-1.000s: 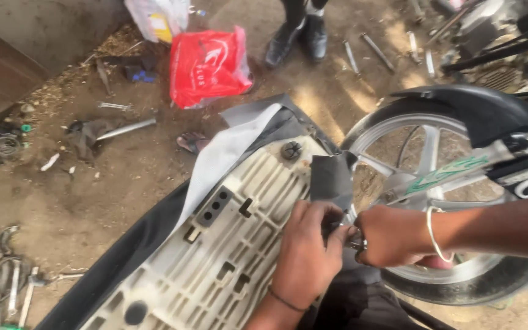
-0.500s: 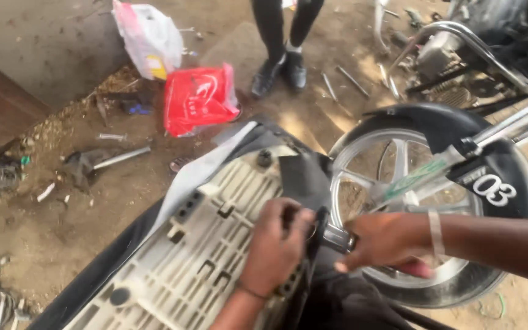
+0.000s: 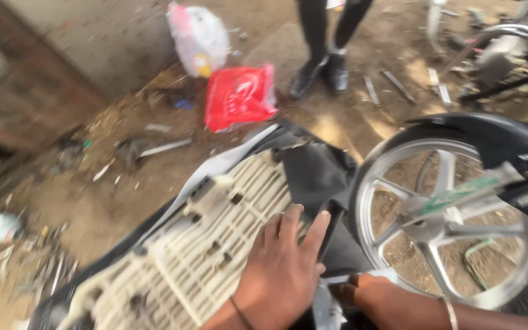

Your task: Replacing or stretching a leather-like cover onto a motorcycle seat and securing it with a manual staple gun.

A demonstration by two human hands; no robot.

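Outdoors on a dusty dirt floor (image 3: pixel 123 189), strewn with metal scraps and bits of litter. Lying upside down across the lower middle: an overturned motorcycle seat with a cream ribbed plastic base (image 3: pixel 197 256), edged by its black vinyl cover (image 3: pixel 316 171), which is bunching up loose at the far end. Pressing flat on the base near that loose cover, the left hand (image 3: pixel 282 269), fingers spread and pointing away, a thin dark band circling the wrist. Gripping a small metal tool (image 3: pixel 331 287) just beside it at the seat's lower edge, the right hand (image 3: pixel 374 293), fingers curled tight around it, a thin bangle showing on the wrist; the tool too blurred to tell its kind. Standing just right of the seat, a silver spoked alloy wheel (image 3: pixel 441 226) under a black mudguard (image 3: pixel 478 131). Lying farther off on the ground, a crumpled red plastic bag (image 3: pixel 239 98) and a white plastic bag (image 3: pixel 197 36). Standing near the top edge, another person's black shoes (image 3: pixel 319 73).
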